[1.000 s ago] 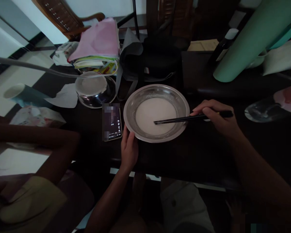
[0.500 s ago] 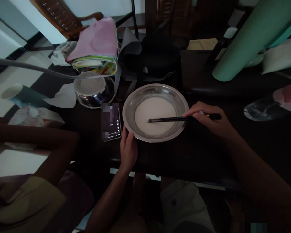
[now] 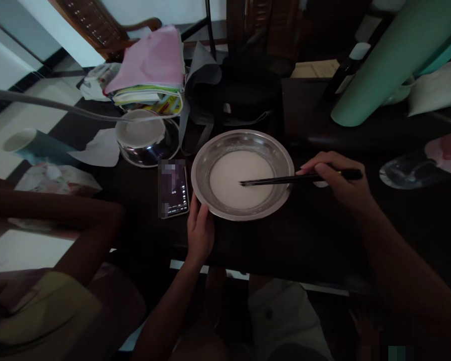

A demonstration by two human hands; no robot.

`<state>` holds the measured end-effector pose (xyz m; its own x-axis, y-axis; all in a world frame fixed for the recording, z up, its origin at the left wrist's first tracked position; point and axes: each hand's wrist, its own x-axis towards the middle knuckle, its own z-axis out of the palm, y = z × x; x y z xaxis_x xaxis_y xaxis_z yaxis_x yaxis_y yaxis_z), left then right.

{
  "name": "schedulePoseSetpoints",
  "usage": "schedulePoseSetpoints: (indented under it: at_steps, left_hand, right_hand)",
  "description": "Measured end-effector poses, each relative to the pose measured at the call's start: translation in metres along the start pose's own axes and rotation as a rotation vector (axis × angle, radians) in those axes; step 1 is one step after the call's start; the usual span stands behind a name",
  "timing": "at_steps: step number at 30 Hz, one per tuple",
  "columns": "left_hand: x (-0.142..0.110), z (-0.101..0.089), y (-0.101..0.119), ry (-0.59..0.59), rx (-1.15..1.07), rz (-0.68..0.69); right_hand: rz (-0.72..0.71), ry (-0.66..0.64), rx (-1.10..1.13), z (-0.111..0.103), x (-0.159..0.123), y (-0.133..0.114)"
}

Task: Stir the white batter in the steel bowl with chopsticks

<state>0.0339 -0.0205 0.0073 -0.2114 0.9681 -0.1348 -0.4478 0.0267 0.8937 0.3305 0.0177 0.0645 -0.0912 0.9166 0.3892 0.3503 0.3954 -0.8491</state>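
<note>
A wide steel bowl (image 3: 201,195) stands on the dark table, with a white, batter-like liquid (image 3: 233,175) in its bottom. At the bowl's lower left rim, my left hand (image 3: 201,230) grips the side, the thumb near the rim and the other fingers partly hidden under it. My right hand (image 3: 340,178) is closed around black chopsticks (image 3: 274,180), held almost level across the bowl's right rim. Their tips are over the middle of the white liquid; whether they dip into it I cannot tell. A small pale object (image 3: 320,184) lies under my right hand.
Left of the bowl lie a lit phone (image 3: 176,193) and an overturned steel bowl (image 3: 146,138). Behind are stacked books under a pink cover (image 3: 150,60) and a black bag (image 3: 240,95). A green cylinder (image 3: 376,70) leans at right. Another person's arm (image 3: 86,215) rests at left.
My right hand has moved right and slightly up with the chopsticks, so their tips have shifted right within the bowl. My left hand keeps its hold on the rim.
</note>
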Motion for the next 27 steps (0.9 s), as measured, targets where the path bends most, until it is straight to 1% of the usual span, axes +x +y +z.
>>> schedulePoseSetpoints:
  at_steps: [2, 5, 6, 7, 9, 11, 13, 14, 16, 18, 19, 21, 25, 27]
  left_hand:
    - [0.0, 0.0, 0.0, -0.01, 0.013, 0.004]
    - [0.0, -0.001, -0.001, -0.012, 0.04, 0.012]
    - [0.0, -0.001, -0.001, -0.006, 0.042, 0.012]
    - [0.001, -0.001, -0.002, -0.001, 0.043, 0.01]
    - [0.001, -0.002, -0.003, 0.002, 0.047, 0.007]
    - [0.001, -0.002, -0.003, 0.0, 0.057, 0.012]
    - [0.001, -0.002, -0.003, -0.001, 0.061, 0.017]
    - [0.001, -0.002, -0.003, -0.002, 0.061, 0.017]
    - [0.001, -0.002, -0.003, -0.004, 0.06, 0.008]
    - [0.001, -0.001, -0.002, -0.001, 0.057, 0.0]
    - [0.001, -0.001, -0.001, -0.002, 0.056, -0.001]
    - [0.001, -0.001, -0.001, -0.011, 0.059, 0.005]
    - [0.001, -0.002, -0.002, -0.03, 0.066, 0.022]
    - [0.002, -0.002, -0.003, -0.032, 0.066, 0.028]
  right_hand:
    - [0.02, -0.007, 0.034, 0.0, -0.001, 0.0]
    - [-0.005, -0.122, 0.01, 0.001, -0.001, 0.0]
    - [-0.018, -0.138, -0.008, 0.002, 0.0, 0.001]
    - [-0.025, -0.134, -0.022, 0.002, 0.0, 0.002]
    - [-0.027, -0.063, -0.022, 0.0, 0.001, 0.004]
    - [-0.018, 0.019, 0.016, -0.001, 0.001, 0.005]
    - [-0.021, 0.053, 0.063, 0.0, 0.001, 0.005]
    - [-0.028, 0.039, 0.079, 0.002, 0.002, 0.003]
    - [-0.047, -0.038, 0.075, 0.007, 0.004, -0.001]
    - [-0.059, -0.109, 0.034, 0.013, 0.008, -0.006]
    - [-0.063, -0.124, 0.011, 0.014, 0.01, -0.008]
    - [-0.066, -0.108, -0.035, 0.013, 0.014, -0.012]
    - [-0.059, -0.02, -0.039, -0.003, 0.019, -0.017]
    - [-0.063, -0.04, -0.002, -0.009, 0.02, -0.02]
